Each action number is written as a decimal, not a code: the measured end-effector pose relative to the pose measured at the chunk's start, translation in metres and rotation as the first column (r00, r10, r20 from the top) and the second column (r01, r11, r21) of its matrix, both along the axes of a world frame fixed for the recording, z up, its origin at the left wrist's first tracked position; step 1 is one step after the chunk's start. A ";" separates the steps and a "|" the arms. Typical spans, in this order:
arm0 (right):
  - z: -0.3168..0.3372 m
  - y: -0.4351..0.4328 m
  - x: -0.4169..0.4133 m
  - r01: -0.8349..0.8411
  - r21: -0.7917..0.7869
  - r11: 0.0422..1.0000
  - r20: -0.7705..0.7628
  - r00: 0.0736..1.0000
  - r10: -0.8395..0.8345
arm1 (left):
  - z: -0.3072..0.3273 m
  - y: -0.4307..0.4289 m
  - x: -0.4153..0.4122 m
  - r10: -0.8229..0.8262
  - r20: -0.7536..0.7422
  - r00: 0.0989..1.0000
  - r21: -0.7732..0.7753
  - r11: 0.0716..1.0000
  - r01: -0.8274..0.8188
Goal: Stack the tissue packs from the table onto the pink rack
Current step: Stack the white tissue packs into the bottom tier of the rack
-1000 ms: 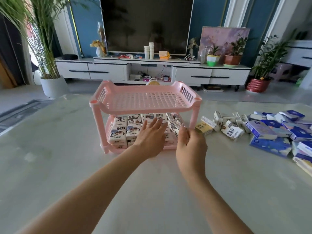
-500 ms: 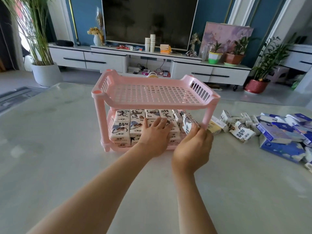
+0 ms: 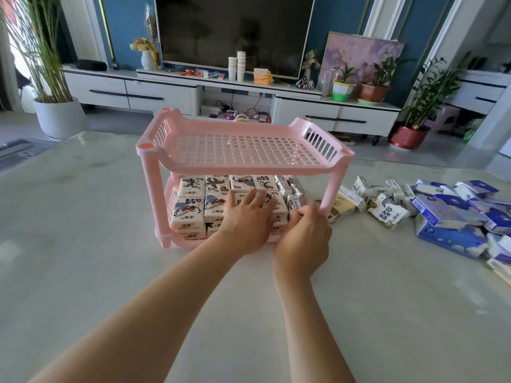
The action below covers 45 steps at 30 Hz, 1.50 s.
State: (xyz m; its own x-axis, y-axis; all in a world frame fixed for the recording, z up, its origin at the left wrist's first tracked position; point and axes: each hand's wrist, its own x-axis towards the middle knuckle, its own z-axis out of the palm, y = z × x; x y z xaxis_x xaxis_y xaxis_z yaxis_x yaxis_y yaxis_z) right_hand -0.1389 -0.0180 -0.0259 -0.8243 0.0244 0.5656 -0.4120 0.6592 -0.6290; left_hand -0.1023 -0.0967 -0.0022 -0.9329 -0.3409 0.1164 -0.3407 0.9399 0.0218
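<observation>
Centre frame, the pink rack (image 3: 154, 172) has a crammed lower tier: left hand (image 3: 249, 217) presses flat on the stack (image 3: 190, 208), right hand (image 3: 304, 233) pinches an upright pack (image 3: 293, 201) into the right-end gap; forcing it could buckle neighbours out.

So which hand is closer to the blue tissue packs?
Right. The right hand is by the pink rack's right leg, with the blue tissue packs to its right; the left hand rests on white packs farther left.

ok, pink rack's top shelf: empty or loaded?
Empty: the pink plastic rack's perforated top shelf shows bare grid; its white printed tissue packs all sit on the lower tier.
</observation>
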 end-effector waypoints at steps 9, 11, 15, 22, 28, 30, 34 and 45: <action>0.010 0.032 0.009 -0.329 0.173 0.928 0.154 0.940 0.304 | 0.020 0.013 -0.005 -0.158 -0.107 0.982 -0.035 0.987 0.155; 0.007 0.040 0.009 -0.380 0.055 0.923 0.118 0.921 0.372 | 0.016 0.020 -0.006 -0.242 -0.095 0.966 -0.068 0.969 0.236; 0.009 0.067 -0.020 -0.163 -0.321 0.933 -0.031 0.986 0.162 | 0.006 0.025 -0.008 -0.223 -0.136 0.965 -0.016 0.975 0.223; 0.020 0.086 -0.121 -0.122 0.279 0.952 0.015 0.992 0.123 | -0.010 0.026 -0.014 -0.221 -0.310 0.925 -0.056 0.975 0.214; 0.023 0.074 -0.149 -0.160 0.635 0.756 0.070 0.986 0.150 | -0.026 0.029 -0.022 -0.164 -0.448 0.879 -0.104 0.986 0.132; 0.020 0.075 -0.152 -0.149 0.635 0.758 0.050 0.987 0.152 | -0.028 0.030 -0.023 -0.152 -0.472 0.869 -0.118 0.987 0.109; 0.023 0.076 -0.148 -0.142 0.541 0.829 -0.008 0.985 0.174 | -0.030 0.032 -0.024 -0.140 -0.498 0.856 -0.146 0.986 0.076; 0.048 0.153 -0.028 -0.489 -0.073 0.869 0.098 0.864 0.495 | -0.035 0.031 -0.024 -0.105 -0.490 0.865 -0.115 0.992 0.055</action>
